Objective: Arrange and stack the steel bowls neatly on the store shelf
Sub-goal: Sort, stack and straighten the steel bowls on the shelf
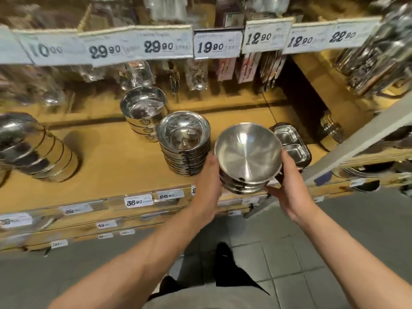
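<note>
At shelf [107,157] edge: bowl stack [247,157] is clasped by left hand [208,177] and right hand [289,184].
Top bowl: nothing is held inside.

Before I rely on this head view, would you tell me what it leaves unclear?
- Held bowl stack: the count and its underside, hidden by the left hand and right hand.
- Compartment tray: partly behind the stack.
- Leaning stack: cut by the left edge.
- Lower price tags: too small and blurred.
</note>
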The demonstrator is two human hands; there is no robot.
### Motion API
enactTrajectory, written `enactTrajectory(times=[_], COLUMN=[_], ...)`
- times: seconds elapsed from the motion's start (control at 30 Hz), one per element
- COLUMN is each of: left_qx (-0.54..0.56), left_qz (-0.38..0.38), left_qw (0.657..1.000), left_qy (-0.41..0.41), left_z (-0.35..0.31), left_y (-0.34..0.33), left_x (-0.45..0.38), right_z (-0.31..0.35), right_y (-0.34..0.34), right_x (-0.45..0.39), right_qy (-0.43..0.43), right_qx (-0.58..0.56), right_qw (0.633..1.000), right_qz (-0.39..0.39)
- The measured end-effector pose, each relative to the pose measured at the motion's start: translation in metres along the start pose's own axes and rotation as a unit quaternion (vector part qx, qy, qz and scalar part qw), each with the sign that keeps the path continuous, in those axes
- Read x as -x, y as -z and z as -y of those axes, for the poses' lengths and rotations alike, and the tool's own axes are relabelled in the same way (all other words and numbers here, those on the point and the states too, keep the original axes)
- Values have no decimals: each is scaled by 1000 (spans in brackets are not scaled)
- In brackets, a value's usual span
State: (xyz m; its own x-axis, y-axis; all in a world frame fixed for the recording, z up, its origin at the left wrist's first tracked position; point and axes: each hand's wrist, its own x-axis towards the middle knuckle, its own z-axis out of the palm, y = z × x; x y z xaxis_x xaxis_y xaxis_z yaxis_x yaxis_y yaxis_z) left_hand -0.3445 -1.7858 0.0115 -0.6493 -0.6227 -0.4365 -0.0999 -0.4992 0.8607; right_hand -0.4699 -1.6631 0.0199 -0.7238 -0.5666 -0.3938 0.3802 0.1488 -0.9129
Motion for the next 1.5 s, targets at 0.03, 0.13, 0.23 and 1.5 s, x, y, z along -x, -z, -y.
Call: enactTrajectory(times=[0.03, 0.13, 0.23, 1.5], left_qx=[2, 5, -3, 47], left_qz=[12, 25, 28, -250], left_qw=[1000, 1000, 999, 967], left_qy=[2, -4, -21, -20], left_z=[-4, -21, -38, -36], left_y=[9, 40, 74, 319], left_x=[11, 35, 53, -22], right_z=[0, 0, -3, -91], right_y=[-8, -36, -70, -316], right_x=[13, 42, 64, -38], right_qy=[6, 22, 28, -90], right_qx=[3, 5, 12, 14], right_qw=[1000, 1000, 1000, 980], right_qz=[-1, 2, 6, 179])
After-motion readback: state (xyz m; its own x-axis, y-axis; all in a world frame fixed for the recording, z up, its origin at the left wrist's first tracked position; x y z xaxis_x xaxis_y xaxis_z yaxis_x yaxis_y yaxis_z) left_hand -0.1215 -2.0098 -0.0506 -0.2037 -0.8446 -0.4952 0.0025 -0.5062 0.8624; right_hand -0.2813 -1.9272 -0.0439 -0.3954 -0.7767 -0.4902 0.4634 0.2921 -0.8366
